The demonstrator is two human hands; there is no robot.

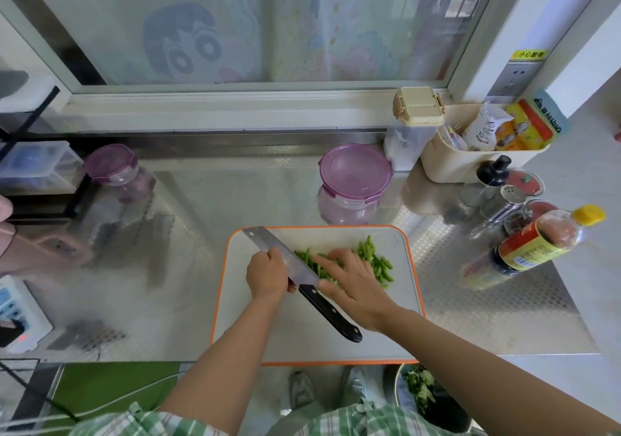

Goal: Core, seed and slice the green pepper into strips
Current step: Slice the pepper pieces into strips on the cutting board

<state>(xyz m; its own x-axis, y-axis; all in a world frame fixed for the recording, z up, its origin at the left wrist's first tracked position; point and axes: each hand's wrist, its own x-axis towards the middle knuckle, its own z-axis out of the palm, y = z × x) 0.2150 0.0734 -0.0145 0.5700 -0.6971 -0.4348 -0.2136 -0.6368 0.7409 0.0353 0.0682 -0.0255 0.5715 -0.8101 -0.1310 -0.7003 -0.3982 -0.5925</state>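
On the dimpled steel surface [470,301] we see a purple-lidded clear jar [354,180] just beyond the white, orange-rimmed cutting board [302,345], and a yellow-capped sauce bottle [534,247] to its right. The green pepper strips [373,257], thin and glossy, lie heaped on the board's far right part. Our right hand [353,281] lies over them, fingers straight and spread. Our left hand [267,274] grips the blade of the black-handled cleaver [297,266] just to their left.
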